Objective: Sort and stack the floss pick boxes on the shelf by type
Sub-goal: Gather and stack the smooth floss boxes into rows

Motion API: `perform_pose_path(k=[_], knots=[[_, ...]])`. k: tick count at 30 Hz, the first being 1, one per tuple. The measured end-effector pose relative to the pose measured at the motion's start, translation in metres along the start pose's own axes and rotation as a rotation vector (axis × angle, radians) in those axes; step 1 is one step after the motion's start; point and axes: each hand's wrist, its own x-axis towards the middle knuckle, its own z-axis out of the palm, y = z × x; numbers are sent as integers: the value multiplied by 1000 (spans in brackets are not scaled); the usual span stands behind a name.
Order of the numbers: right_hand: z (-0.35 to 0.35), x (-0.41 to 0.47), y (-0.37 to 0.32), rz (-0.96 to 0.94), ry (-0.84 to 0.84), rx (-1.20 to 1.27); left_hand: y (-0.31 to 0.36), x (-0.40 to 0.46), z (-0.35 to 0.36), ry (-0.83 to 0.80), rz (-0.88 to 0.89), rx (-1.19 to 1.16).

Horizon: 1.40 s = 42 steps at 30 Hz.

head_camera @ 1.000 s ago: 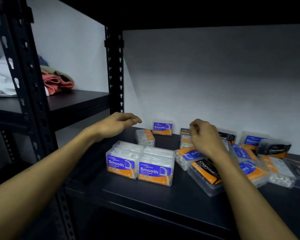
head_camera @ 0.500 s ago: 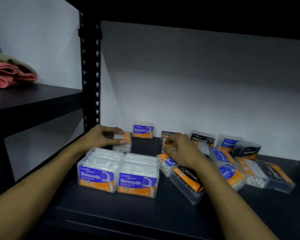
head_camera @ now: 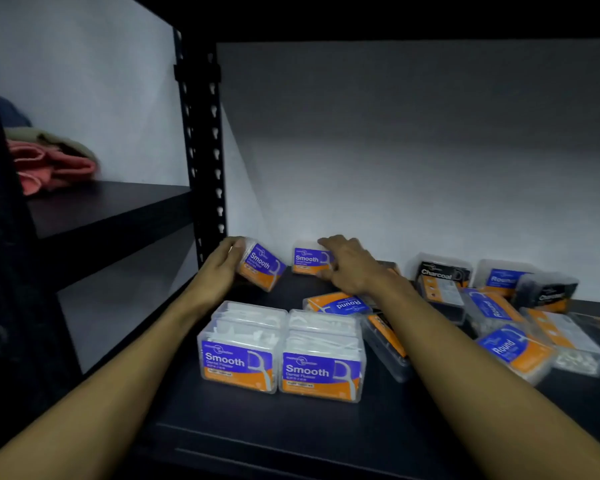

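Observation:
Two clear Smooth boxes [head_camera: 238, 355] [head_camera: 321, 365] stand side by side near the front of the black shelf [head_camera: 264, 431]. My left hand [head_camera: 219, 268] grips a third Smooth box [head_camera: 262, 266], lifted and tilted. My right hand [head_camera: 349, 263] closes around a fourth Smooth box [head_camera: 305, 259] that stands against the back wall. A jumble of Round boxes [head_camera: 338, 303] [head_camera: 513, 349] and Charcoal boxes [head_camera: 442, 271] [head_camera: 548, 292] lies to the right, some flat, some leaning.
A black perforated upright post [head_camera: 205, 150] stands at the shelf's left rear. Left of it, a higher shelf [head_camera: 94, 209] carries folded pink and beige cloth [head_camera: 49, 161]. A white wall closes the back.
My left hand has picked up and tilted the small Smooth box. My right hand has left the mixed pile and reached back to the Smooth box at the wall.

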Motion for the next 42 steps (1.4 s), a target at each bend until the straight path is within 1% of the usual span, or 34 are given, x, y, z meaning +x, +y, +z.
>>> perform_pose_path(k=[3, 7, 11, 14, 16, 18, 21, 26, 27, 31, 34, 42], knots=[[1, 5, 5, -25, 111, -24, -7, 4, -4, -22, -64, -108], [4, 6, 7, -43, 123, 68, -7, 8, -5, -40, -146, -174], [5, 7, 9, -14, 133, 131, -3, 8, -4, -33, -259, -262], [-2, 4, 11, 18, 147, 255, -2, 4, -4, -43, -216, -230], [-13, 1, 10, 41, 163, 361, -1, 2, -4, -36, -225, -261], [-21, -3, 5, 41, 121, 443, 0, 2, -4, -25, -250, -272], [-17, -13, -14, 72, 51, 654, 4, 0, -3, -8, -256, -287], [7, -23, -34, 100, 86, 745, 9, -7, -6, 10, -257, -273], [9, -24, -34, 103, 91, 732, 11, -9, -6, 14, -257, -274], [10, -39, -27, 55, 112, 493, 12, -14, -9, 12, -262, -275], [5, -50, -22, -4, 55, 406, 11, -15, -12, -15, -267, -257], [-22, -86, 15, 25, 33, 374, 16, -20, -14, -67, -300, -180]])
